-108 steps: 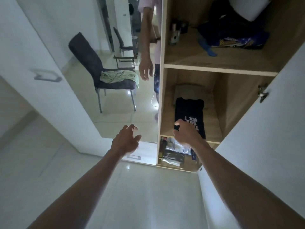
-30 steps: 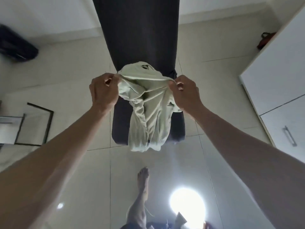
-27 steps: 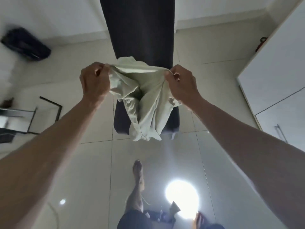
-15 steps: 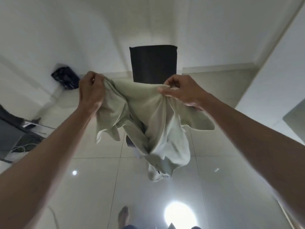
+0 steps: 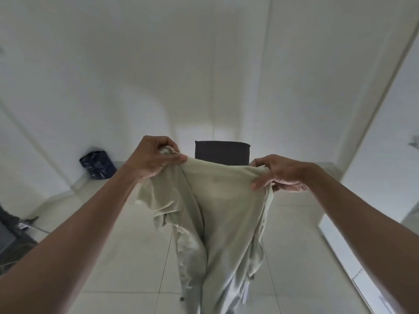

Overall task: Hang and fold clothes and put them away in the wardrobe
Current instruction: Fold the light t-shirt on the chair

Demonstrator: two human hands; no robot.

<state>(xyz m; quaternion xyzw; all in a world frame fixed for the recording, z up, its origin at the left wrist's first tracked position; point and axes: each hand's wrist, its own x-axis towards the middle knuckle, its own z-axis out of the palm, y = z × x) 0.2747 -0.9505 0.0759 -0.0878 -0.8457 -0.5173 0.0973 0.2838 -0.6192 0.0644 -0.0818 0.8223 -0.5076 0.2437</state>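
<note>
A pale green garment (image 5: pixel 224 214) hangs in the air in front of me, held up by its top edge and stretched between both hands. My left hand (image 5: pixel 156 158) grips the left corner of that edge. My right hand (image 5: pixel 280 172) pinches the right corner, thumb in front. The cloth drops in loose folds down to the bottom of the view and covers most of the dark chair behind it. The wardrobe's white door (image 5: pixel 390 137) shows only at the right edge.
A dark chair backrest (image 5: pixel 222 152) rises just behind the garment. A dark blue bag (image 5: pixel 97 164) sits on the floor by the left wall. Dark furniture (image 5: pixel 9 236) stands at the far left. Light tiled floor (image 5: pixel 127 252) spreads below.
Both hands have lifted the garment off the chair and raised it, then moved apart, so the bunched cloth now hangs open and long. My view has tilted up toward the wall.
</note>
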